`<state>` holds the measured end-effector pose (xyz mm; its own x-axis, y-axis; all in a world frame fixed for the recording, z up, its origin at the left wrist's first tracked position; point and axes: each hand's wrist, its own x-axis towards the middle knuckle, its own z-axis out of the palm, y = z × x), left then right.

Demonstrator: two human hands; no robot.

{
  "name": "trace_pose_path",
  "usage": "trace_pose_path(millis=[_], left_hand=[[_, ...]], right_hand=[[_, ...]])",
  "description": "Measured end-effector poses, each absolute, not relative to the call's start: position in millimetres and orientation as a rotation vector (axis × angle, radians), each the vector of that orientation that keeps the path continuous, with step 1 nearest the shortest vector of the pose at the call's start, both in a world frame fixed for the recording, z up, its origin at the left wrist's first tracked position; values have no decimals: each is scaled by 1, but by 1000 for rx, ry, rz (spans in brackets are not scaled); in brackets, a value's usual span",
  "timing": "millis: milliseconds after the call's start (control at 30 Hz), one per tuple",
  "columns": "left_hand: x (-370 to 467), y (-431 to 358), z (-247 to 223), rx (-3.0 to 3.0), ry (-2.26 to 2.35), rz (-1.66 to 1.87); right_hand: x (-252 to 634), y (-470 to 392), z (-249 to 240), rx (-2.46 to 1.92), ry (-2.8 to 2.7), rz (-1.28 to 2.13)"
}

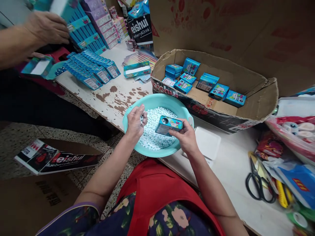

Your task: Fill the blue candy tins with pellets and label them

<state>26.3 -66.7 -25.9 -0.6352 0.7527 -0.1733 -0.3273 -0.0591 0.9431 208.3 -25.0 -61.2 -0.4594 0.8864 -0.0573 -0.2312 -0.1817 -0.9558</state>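
A turquoise basin (183, 105) holds many small pale-blue candies (154, 131). Over its right half, my right hand (185, 136) grips a small blue candy box (169, 125) with a round opening on its face. My left hand (136, 121) is curled above the basin's left side, with some pale candies (142, 119) showing between the fingers. Behind the basin stands a large cardboard box (248, 77) with several blue candy boxes (218, 91) lying in it.
Rows of blue boxes (93, 70) and an open display tray (137, 69) lie at the back left. Another person's hand (46, 28) is at the upper left. A white scale (208, 142), scissors (259, 183) and a yellow cutter (282, 194) are at the right.
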Motion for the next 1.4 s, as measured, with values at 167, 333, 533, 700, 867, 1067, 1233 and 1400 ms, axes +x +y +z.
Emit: trace_pose_path(millis=[167, 333, 533, 700, 867, 1067, 1233, 1400], left_hand=[[17, -80, -33, 1077, 1786, 1185], [2, -94, -54, 1720, 2081, -70], [15, -93, -62, 1750, 1918, -440], [33, -94, -60, 1865, 1675, -409], [37, -91, -62, 1899, 1583, -246], [22, -83, -58, 1650, 1716, 153], [8, -84, -47, 1238, 1801, 513], [6, -84, -40, 1149, 1825, 619]], right_hand=[[262, -25, -48, -901, -1257, 1478], [334, -20, -62, -1112, -1242, 1137], [354, -17, -109, -1284, -1202, 1088], [368, -21, -120, -1253, -1142, 1015], [400, -23, -114, -1261, -956, 831], [418, -39, -114, -1384, -911, 765], [418, -46, -123, -1383, -851, 794], [416, -44, -127, -1369, -839, 835]])
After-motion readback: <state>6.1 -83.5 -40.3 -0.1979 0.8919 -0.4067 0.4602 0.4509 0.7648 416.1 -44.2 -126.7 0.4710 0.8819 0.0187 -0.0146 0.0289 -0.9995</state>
